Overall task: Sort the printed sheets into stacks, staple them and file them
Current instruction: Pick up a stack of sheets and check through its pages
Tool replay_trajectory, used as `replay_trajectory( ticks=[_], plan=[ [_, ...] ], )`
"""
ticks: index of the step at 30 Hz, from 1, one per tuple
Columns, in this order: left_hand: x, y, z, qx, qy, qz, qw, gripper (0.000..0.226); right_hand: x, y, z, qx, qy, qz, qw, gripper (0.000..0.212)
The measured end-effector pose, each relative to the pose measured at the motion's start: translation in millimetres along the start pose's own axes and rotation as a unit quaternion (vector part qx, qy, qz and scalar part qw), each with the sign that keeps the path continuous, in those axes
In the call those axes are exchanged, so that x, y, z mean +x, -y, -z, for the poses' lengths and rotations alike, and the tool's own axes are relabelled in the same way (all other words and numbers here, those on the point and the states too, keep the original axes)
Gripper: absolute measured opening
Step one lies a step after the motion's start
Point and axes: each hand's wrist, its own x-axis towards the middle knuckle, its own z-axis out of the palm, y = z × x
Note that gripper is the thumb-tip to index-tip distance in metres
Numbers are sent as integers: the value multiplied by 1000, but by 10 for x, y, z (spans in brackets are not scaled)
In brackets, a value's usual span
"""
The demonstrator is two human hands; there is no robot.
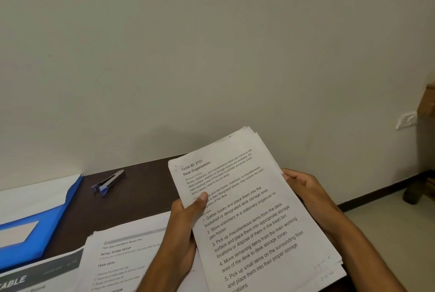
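A plain pale wall (211,44) filled most of the view, with a white switch plate (405,120) low on its right side and a brown cardboard box (427,101) at the far right edge. Below it ran the dark brown desk (141,197), its back edge against the wall, and light floor (388,221) showed to the right of the desk.

A blue folder (42,228) lay at the left, partly covering white paper. Near it, loose printed sheets (124,258) lay flat on the desk near the front edge, one headed "TASK GOAL". A stapler (109,182) sat alone on bare desk behind them, well apart from both hands.

Up in the air, tilted toward the camera, was the stack of printed sheets (249,211), top page reading "Desk Organization". The left hand (186,223) gripped its left edge, thumb pressed on the top page, fingers curled behind. The right hand (303,188) held the right edge from behind, fingers wrapped round the margin; the fingertips there were partly hidden by the paper. The stack's corners were fanned slightly at the top and bottom right, and its lower edge ran out of view. Bare desk lay between the stapler and the stack.
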Motion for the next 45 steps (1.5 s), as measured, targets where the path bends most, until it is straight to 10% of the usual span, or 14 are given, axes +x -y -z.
replay_trajectory(
  ticks=[11,45],
  plan=[
    [-62,-104,67,-170,39,65,983,46,8,-34,9,48,-29,57,997,22],
    [-120,-163,14,-165,23,47,985,45,7,-41,95,-3,-77,131,988,36]
  ],
)
